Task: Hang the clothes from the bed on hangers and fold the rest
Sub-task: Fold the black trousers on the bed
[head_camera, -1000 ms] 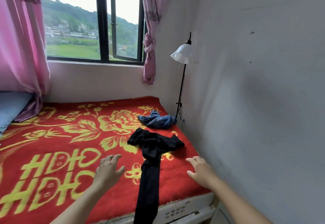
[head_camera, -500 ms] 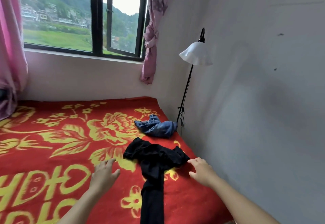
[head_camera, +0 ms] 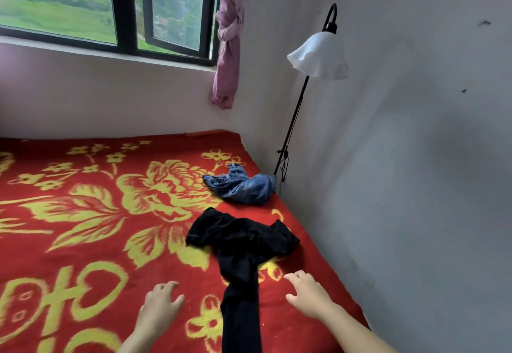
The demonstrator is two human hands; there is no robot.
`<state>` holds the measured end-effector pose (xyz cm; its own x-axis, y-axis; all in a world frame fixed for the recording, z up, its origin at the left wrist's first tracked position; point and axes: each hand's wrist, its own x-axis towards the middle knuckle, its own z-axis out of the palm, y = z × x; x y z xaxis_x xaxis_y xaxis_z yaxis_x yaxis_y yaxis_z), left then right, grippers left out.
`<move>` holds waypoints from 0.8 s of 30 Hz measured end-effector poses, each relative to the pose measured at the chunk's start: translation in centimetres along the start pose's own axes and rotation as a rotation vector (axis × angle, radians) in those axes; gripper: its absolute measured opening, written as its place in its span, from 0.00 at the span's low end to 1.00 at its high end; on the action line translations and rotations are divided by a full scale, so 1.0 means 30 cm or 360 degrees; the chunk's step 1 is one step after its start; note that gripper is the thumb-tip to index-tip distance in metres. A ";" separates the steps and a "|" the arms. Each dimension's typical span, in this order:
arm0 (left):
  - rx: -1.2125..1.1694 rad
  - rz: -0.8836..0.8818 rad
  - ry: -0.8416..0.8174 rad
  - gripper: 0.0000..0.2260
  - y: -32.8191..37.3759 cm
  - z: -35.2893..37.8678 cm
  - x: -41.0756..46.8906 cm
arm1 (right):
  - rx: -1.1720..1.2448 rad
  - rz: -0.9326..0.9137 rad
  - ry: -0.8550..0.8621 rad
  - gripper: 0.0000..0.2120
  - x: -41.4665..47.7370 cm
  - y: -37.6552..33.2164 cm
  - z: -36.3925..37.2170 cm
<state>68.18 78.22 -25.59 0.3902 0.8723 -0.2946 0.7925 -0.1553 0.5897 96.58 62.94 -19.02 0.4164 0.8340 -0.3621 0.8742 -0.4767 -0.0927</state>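
Observation:
A black garment lies crumpled on the red bed cover, one long part running toward me between my arms. Beyond it, near the wall, sits a bunched blue denim garment. My left hand hovers over the cover to the left of the black cloth, fingers loosely extended, holding nothing. My right hand reaches forward on the right of the cloth, fingers relaxed and empty. Neither hand touches the clothes. No hangers are in view.
A floor lamp with a white shade stands in the corner by the grey wall on the right. A knotted pink curtain hangs beside the window behind the bed.
The view has moved forward and closer over the bed. Both hands have advanced along either side of the black garment, still empty.

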 end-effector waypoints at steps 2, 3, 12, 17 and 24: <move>0.0045 -0.0042 -0.0040 0.17 -0.006 0.013 0.008 | 0.0057 0.0014 -0.0020 0.23 0.034 0.016 0.005; 0.0063 -0.0056 -0.0052 0.17 -0.005 0.018 0.012 | 0.0095 0.0024 -0.0028 0.23 0.052 0.025 0.007; 0.0112 -0.0276 -0.0085 0.16 0.027 0.067 0.125 | 0.0322 0.0012 -0.0161 0.23 0.290 0.088 0.061; 0.0182 -0.0367 -0.0176 0.16 0.120 0.141 0.243 | 0.0418 0.0010 -0.0237 0.22 0.429 0.195 0.085; 0.0158 -0.0423 -0.0178 0.16 0.294 0.225 0.422 | 0.0392 0.0081 -0.0373 0.23 0.635 0.413 0.118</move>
<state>83.27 84.77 -29.20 0.2078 0.8329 -0.5130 0.9136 0.0222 0.4060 114.45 71.93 -30.35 0.3644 0.7344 -0.5726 0.7552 -0.5928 -0.2797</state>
